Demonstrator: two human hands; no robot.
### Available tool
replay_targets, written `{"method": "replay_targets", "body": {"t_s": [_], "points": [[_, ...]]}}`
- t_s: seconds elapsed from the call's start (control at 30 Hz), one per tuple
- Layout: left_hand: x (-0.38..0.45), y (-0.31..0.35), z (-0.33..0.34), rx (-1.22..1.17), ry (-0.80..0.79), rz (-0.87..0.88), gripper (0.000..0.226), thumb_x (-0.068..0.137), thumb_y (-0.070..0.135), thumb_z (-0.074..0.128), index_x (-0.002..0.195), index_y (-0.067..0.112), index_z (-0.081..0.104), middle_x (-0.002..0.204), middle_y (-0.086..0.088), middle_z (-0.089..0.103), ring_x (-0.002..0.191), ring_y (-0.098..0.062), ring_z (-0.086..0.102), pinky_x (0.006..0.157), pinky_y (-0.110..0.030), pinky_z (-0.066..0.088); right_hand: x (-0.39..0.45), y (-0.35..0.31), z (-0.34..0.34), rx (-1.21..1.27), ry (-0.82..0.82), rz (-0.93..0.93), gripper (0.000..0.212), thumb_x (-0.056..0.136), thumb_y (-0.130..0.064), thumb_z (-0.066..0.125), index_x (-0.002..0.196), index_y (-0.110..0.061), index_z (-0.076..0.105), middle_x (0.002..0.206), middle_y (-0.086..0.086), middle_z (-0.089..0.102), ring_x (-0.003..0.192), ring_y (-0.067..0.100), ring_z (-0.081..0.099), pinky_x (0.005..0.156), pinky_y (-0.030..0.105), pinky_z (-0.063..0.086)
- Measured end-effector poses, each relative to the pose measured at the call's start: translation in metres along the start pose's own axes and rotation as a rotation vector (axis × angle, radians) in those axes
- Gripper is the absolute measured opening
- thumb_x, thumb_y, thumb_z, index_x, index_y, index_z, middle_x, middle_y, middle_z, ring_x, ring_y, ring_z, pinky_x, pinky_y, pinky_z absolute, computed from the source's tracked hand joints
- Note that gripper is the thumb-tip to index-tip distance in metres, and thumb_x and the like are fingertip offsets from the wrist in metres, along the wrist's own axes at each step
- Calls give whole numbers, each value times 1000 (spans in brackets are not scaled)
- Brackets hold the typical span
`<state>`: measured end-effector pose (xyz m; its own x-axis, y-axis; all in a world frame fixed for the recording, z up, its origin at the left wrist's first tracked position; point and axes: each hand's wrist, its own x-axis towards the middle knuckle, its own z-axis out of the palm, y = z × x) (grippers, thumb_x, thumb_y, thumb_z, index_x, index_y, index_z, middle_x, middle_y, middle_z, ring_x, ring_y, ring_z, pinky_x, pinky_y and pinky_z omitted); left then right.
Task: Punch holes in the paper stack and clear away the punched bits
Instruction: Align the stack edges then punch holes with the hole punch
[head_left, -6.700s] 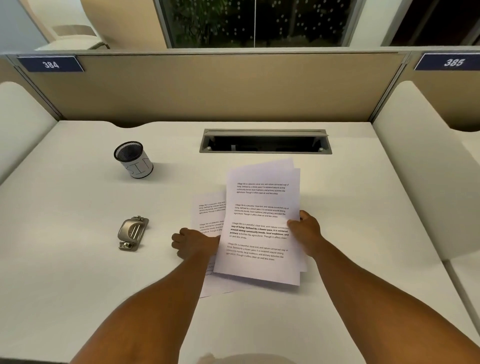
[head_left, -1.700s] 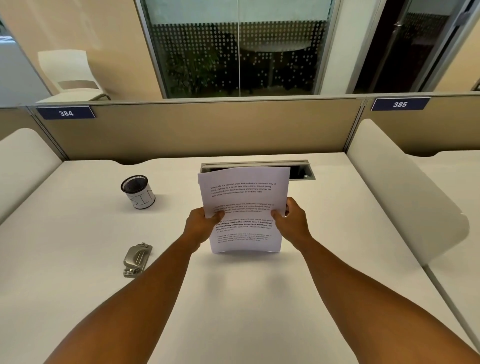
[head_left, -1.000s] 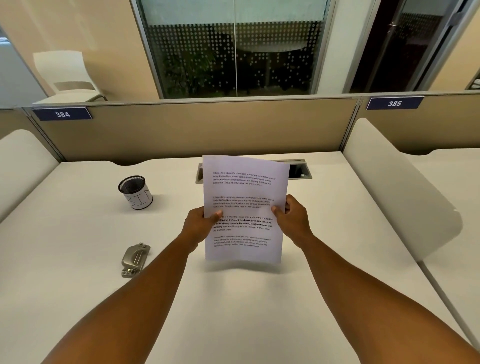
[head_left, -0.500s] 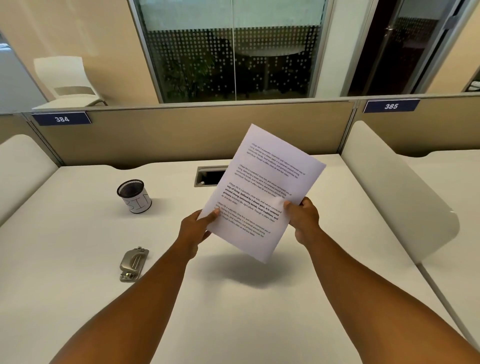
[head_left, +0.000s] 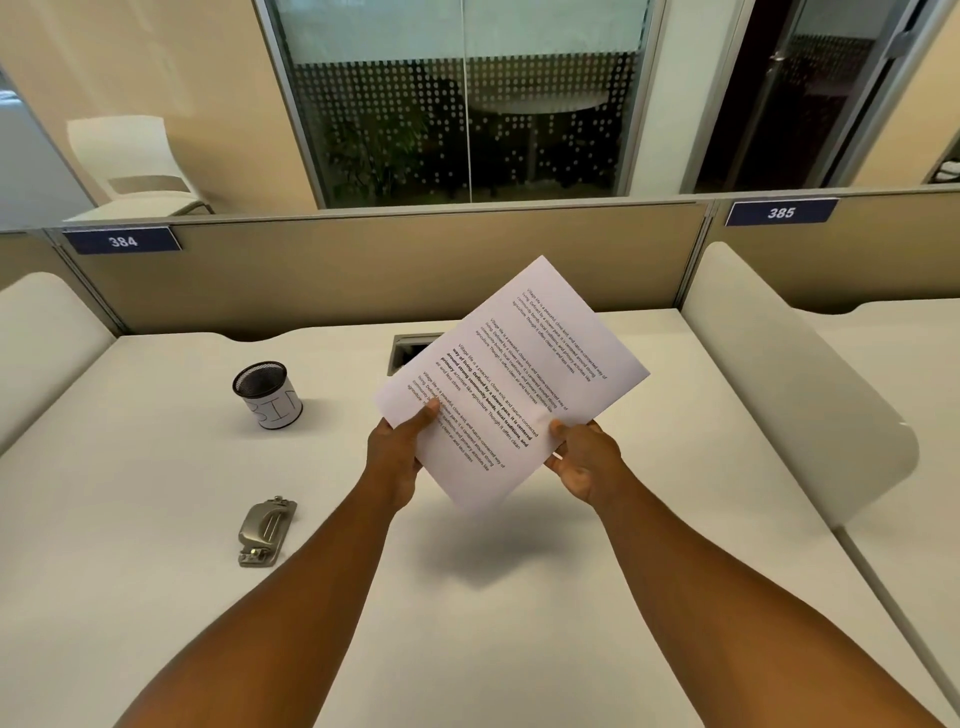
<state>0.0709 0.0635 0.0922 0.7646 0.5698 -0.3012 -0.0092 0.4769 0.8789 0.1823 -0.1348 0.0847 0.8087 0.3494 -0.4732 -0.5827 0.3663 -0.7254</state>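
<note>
Where a white desk (head_left: 156, 519) fills most of the view, fenced by tan partition panels (head_left: 363, 270) at the far side and rounded white dividers at left and right, two bare forearms reach forward from the near edge. Between them, lifted clear of the desk and turned so its top corner points far and right, is one stack of white printed paper sheets (head_left: 514, 374). One left hand (head_left: 397, 447) pinches the stack's near left edge, thumb on top and fingers hidden under the sheets. One right hand (head_left: 584, 457) grips the near right edge, thumb on the printed face and fingers curled beneath. Partly hidden behind the paper lies one rectangular cable slot (head_left: 410, 351) in the desk. At far left stands one black mesh cup wrapped in white paper (head_left: 267, 395); its contents cannot be made out. Near left, well apart from both hands, lies one small silver metal hole punch (head_left: 266, 530) flat on the desk. Two blue number plates (head_left: 122, 240), reading 384 and 385, sit on the partitions.
</note>
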Motion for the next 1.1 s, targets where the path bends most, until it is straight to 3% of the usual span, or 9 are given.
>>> {"method": "replay_targets", "body": {"t_s": [0.17,0.37,0.53,0.63,0.7,0.83,0.93,1.1], "points": [[3,-2,-2,62,-31,27,39,84,16,75,121,18,62,115,-9,73,103,-31,69,86,-53,57,3,3,-1,-14,-70,48,46,90,8,52,125,-21,57,119,10,67,103,29,65,74,47,57],[14,12,-17,225,-28,63,28,84,19,75,111,21,67,100,-1,77,87,-24,75,72,-45,61,7,0,-18,-138,-24,-23,52,84,11,61,126,-18,55,121,9,65,107,30,64,89,47,55],[23,22,-33,387,-2,96,25,86,22,74,110,20,67,104,-3,75,89,-27,73,75,-46,61,7,-2,-34,-205,132,-120,36,80,6,69,110,-12,59,116,12,65,101,28,65,81,37,56],[25,24,-37,457,-14,116,22,87,23,73,108,24,65,103,-2,74,87,-27,72,71,-43,61,9,-2,-40,-320,203,-158,27,79,2,72,97,-15,62,108,11,70,98,30,67,84,40,57],[25,24,-37,483,-21,138,20,88,23,72,105,26,64,101,1,73,85,-25,72,68,-38,61,10,-1,-41,-415,228,-179,26,79,-1,72,98,-15,63,107,10,70,98,32,67,88,44,56],[24,19,-34,482,-32,161,23,87,21,73,108,21,66,103,-1,72,87,-23,71,71,-33,61,11,2,-40,-616,259,-245,22,80,-6,72,98,-17,65,108,7,71,93,29,65,76,32,53],[24,14,-32,470,-34,155,30,86,22,75,114,16,66,105,-3,73,91,-26,71,77,-37,60,13,3,-39,-717,270,-284,22,83,-9,71,104,-12,66,111,9,70,96,31,65,84,36,56],[22,3,-32,490,-44,155,22,86,21,74,107,24,66,101,0,73,87,-24,73,69,-30,61,12,3,-41,-798,273,-286,24,85,-10,68,108,-12,64,115,10,69,99,31,65,85,37,57]]}}
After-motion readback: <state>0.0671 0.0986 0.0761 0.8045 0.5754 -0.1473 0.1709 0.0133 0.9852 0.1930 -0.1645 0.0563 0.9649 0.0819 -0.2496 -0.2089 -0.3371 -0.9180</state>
